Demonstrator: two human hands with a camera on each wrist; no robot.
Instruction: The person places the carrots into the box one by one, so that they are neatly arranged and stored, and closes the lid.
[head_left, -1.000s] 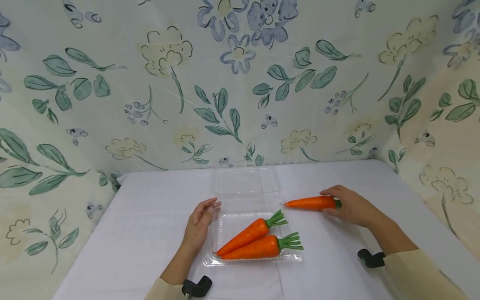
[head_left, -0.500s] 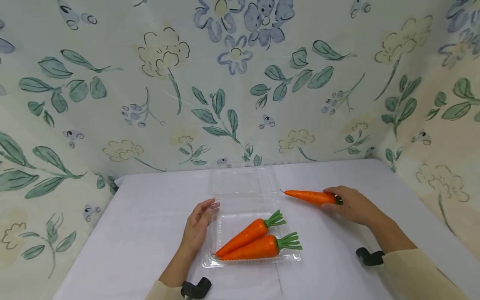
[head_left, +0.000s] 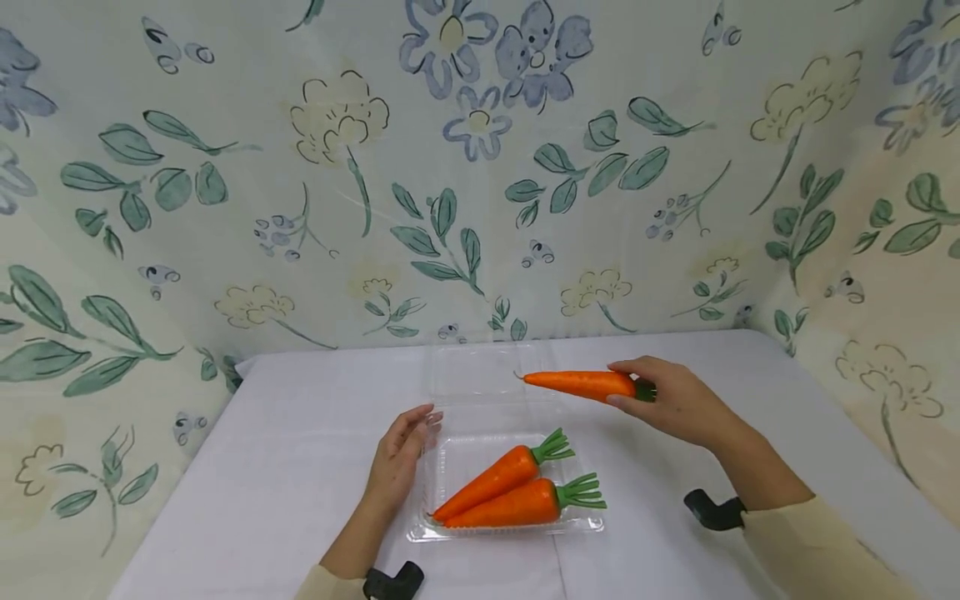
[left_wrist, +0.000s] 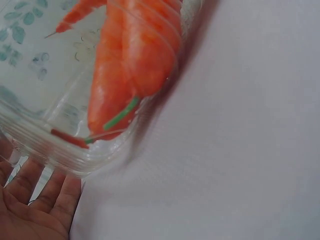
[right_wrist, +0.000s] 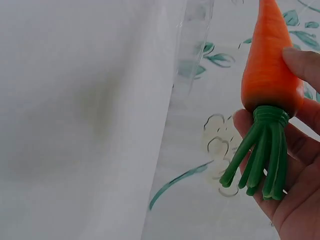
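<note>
My right hand grips an orange carrot near its green-stemmed end, raised above the table with the thin tip pointing left. In the right wrist view, the thumb and fingers hold the held carrot around its thick top. Two more carrots lie side by side in a clear plastic clamshell box, their green stems toward the right. At the box's left side, my left hand rests with extended fingers touching the wall; in the left wrist view its fingers are straight.
The box's clear lid lies open toward the back of the white-covered table. A flowered cloth hangs behind the table and along its sides. Each wrist bears a black camera mount.
My right hand has lifted the carrot off the table and carried it left, closer to the box's lid. The left hand and the two carrots in the box stay in place.
</note>
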